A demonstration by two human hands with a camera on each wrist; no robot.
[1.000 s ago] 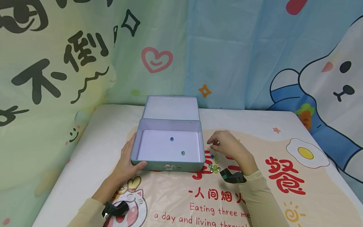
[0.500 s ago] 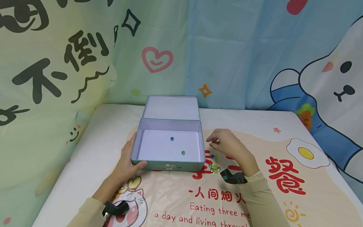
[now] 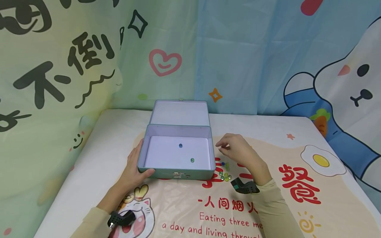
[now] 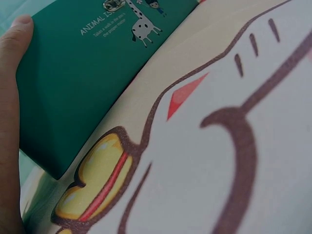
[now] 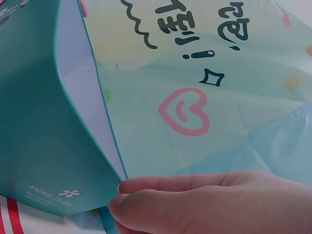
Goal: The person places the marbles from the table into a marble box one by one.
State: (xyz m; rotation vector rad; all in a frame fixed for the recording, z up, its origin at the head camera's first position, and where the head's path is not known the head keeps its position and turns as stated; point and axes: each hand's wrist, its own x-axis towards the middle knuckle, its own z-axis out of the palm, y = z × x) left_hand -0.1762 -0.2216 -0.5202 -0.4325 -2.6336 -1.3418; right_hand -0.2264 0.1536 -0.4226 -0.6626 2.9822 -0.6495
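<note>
An open green tin box (image 3: 181, 174) with a pale inside stands on the table, its lid (image 3: 179, 113) tilted back. Inside lie a blue marble (image 3: 180, 145) and a green marble (image 3: 192, 160). My left hand (image 3: 135, 165) grips the box's left front corner, thumb at the front; the left wrist view shows the thumb (image 4: 14, 44) by the green wall. To the right of the box hovers my right hand (image 3: 235, 147), thumb and fingertips drawn together. Whether something small sits between them is hidden. In the right wrist view, these fingers (image 5: 161, 184) appear by the box's side wall.
Several green and yellowish marbles (image 3: 225, 177) lie on the printed tablecloth (image 3: 184, 205), right of the box and below the right hand. A blue marble (image 3: 223, 164) is beside them. Behind the table hangs a printed curtain (image 3: 226, 59).
My right hand has shifted slightly up and left, closer to the box's right wall. The left hand, box and visible marbles stay put.
</note>
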